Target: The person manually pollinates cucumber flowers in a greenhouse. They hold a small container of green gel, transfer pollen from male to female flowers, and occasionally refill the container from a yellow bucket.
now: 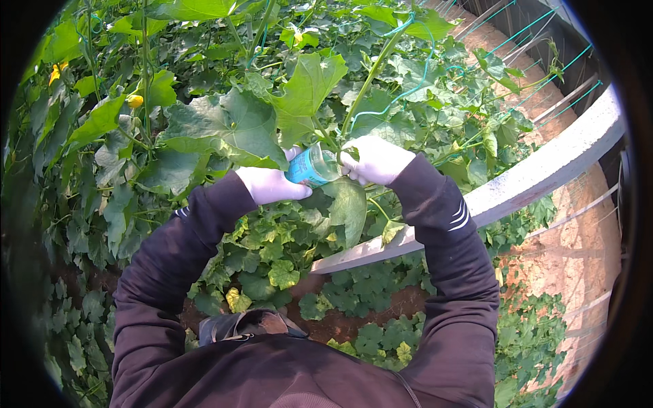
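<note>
My left hand [275,184], in a white glove, grips a clear plastic cup [312,166] with a blue printed band. The cup is tilted, its mouth turned to the right. At that mouth, my right hand [378,159], also gloved in white, has its fingers closed at a green vine stem [357,109]. A small curled bit of leaf shows by the right fingertips; whether they pinch it or the stem is hard to tell. Large lobed leaves [224,125] hang over the left hand, and one leaf [348,209] droops just below the cup.
A pale concrete post [546,168] slants from lower centre to upper right, passing behind my right forearm. Turquoise twine [428,66] ties the vine. A yellow flower bud [134,101] stands at left. An earthen wall [566,239] rises at right.
</note>
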Demonstrator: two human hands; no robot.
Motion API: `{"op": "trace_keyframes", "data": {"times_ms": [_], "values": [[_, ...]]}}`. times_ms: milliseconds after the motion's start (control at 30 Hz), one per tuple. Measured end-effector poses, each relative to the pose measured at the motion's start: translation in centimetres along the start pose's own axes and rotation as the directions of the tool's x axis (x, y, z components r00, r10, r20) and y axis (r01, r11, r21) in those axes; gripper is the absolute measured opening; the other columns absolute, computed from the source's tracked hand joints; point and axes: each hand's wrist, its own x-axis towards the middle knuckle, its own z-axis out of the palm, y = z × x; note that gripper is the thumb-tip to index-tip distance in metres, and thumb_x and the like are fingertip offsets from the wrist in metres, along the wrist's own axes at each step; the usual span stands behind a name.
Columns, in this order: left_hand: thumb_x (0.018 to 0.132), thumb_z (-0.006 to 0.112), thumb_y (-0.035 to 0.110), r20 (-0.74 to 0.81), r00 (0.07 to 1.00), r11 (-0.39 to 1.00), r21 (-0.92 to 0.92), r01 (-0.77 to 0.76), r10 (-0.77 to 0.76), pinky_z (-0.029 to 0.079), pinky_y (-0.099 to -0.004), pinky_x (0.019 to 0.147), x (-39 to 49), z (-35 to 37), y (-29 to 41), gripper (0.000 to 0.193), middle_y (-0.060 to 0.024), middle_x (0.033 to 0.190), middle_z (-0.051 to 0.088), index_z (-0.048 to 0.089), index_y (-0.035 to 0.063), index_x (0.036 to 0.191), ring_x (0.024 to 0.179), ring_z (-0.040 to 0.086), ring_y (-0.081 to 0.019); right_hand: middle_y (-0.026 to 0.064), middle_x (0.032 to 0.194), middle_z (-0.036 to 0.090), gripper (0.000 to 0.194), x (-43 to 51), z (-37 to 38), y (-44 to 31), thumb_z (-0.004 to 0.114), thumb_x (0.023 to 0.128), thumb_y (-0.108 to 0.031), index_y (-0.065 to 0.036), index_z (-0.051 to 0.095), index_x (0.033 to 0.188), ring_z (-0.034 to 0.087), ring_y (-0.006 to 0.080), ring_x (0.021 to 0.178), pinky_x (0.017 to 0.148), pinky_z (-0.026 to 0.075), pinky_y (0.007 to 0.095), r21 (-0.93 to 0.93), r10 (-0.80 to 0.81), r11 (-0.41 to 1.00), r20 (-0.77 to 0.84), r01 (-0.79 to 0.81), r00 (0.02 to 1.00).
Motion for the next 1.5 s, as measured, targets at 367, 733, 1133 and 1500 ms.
{"op": "trace_keyframes", "data": {"times_ms": [367,733,1133,1500], "values": [[0.075,0.082,0.023,-0.04,0.999,0.948,-0.318,-0.012,-0.001,0.053,-0.035,0.088,-2.4,0.4,-1.4,0.051,-0.0113,0.099,0.071,0.066,0.0025,0.119,0.092,0.069,-0.0218,0.005,0.073,0.066,0.038,-0.6,3.2,5.5,0.05,0.103,-0.031,-0.001,0.068,0.09,0.064,0.0142,0.061,0.053,0.051,0.029,0.583,0.163,0.808,-0.074,-0.09,0.984],[0.08,0.082,0.022,-0.061,0.998,0.888,-0.459,-0.013,-0.017,0.05,-0.0326,0.091,-7.6,-0.3,-0.6,0.058,-0.0086,0.104,0.069,0.059,0.0012,0.129,0.095,0.064,-0.0165,0.0054,0.082,0.065,0.02,-4.4,9.4,8.5,0.058,0.103,-0.02,-0.001,0.064,0.101,0.065,0.0141,0.069,0.065,0.055,0.0285,0.664,0.478,0.684,-0.721,0.302,0.502],[0.079,0.083,0.022,-0.104,0.949,0.836,-0.51,0.205,-0.297,0.051,-0.033,0.09,-20.5,-4.3,1.6,0.057,-0.0097,0.107,0.069,0.06,0.0018,0.128,0.096,0.063,-0.016,0.0018,0.085,0.067,0.033,-1.1,27.1,-3.8,0.058,0.105,-0.026,-0.004,0.063,0.129,0.064,0.0093,0.073,0.069,0.054,0.0268,0.602,-0.246,0.788,0.497,-0.127,0.832],[0.078,0.085,0.016,-0.375,0.656,0.722,-0.565,0.398,-0.655,0.05,-0.0321,0.097,-33.7,-9.1,0.9,0.062,-0.0067,0.116,0.068,0.059,0.0017,0.132,0.106,0.062,-0.0131,0.0026,0.088,0.069,0.028,10.9,28.6,-17.2,0.057,0.104,-0.027,-0.003,0.066,0.116,0.065,0.0099,0.073,0.067,0.053,0.0274,0.64,-0.533,0.759,0.51,0.116,0.675]]}}
